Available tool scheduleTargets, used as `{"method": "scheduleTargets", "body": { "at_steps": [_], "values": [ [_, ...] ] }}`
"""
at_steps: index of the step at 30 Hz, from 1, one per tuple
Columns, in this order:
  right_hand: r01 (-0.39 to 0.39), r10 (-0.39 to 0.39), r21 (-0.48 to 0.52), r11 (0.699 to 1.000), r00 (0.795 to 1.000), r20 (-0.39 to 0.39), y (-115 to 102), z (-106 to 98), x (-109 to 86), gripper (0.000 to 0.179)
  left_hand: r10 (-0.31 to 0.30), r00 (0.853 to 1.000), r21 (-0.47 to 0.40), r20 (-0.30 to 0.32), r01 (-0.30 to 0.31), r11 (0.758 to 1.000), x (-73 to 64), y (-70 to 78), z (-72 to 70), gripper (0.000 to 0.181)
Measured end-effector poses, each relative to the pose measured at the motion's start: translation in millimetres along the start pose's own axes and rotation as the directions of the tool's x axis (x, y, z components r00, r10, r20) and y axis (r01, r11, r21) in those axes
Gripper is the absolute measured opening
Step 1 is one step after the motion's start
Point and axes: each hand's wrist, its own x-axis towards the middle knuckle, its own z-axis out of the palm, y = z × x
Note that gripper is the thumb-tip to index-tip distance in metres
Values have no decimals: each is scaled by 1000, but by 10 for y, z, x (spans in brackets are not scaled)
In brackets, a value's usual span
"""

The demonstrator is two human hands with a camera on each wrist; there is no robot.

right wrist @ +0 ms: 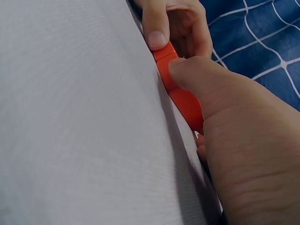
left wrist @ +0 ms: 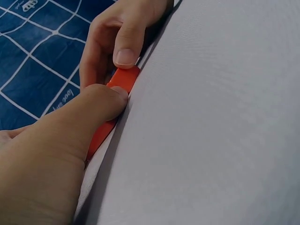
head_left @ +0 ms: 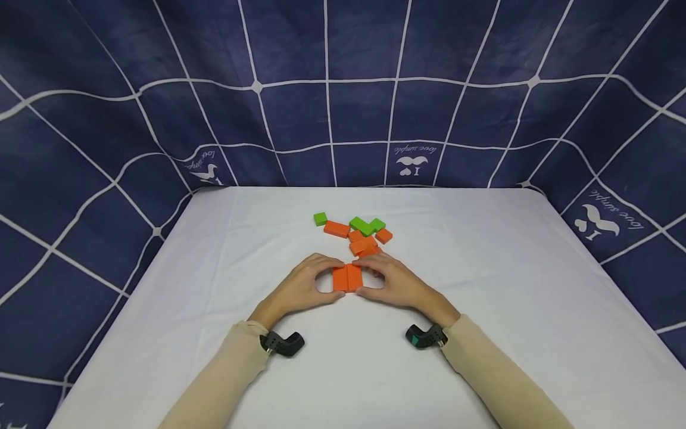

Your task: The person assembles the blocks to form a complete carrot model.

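Note:
Two orange blocks lie side by side on the white cloth in the head view, long edges together: a left orange block point(head_left: 340, 279) and a right orange block point(head_left: 355, 278). My left hand point(head_left: 309, 285) pinches the left block by its ends, thumb at the near end and fingers at the far end. On the other side, my right hand point(head_left: 396, 282) holds the right block the same way. Both wrist views show the thumbs on the near orange faces; the far fingers are mostly hidden there.
Beyond the hands lies a loose group of blocks: a green cube point(head_left: 320, 219), a long orange block point(head_left: 336, 229), a green block point(head_left: 361, 226), a small orange block point(head_left: 383, 236) and several more. A dark blue gridded curtain point(head_left: 359, 113) hangs behind the white tablecloth point(head_left: 257, 226).

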Motion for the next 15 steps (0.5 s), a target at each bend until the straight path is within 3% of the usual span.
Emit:
{"method": "scheduleTargets", "body": {
  "at_steps": [7, 15],
  "values": [
    [-44, 48, 61, 997, 996, -75, 11, -12, -6, 49, 11, 1000, 15, -10, -11, 1000, 7, 5, 17, 57],
    [-131, 152, 108, 985, 964, -218, 32, -15, 15, 30, -14, 1000, 18, 3, 14, 1000, 22, 27, 11, 58]
  ]
}}
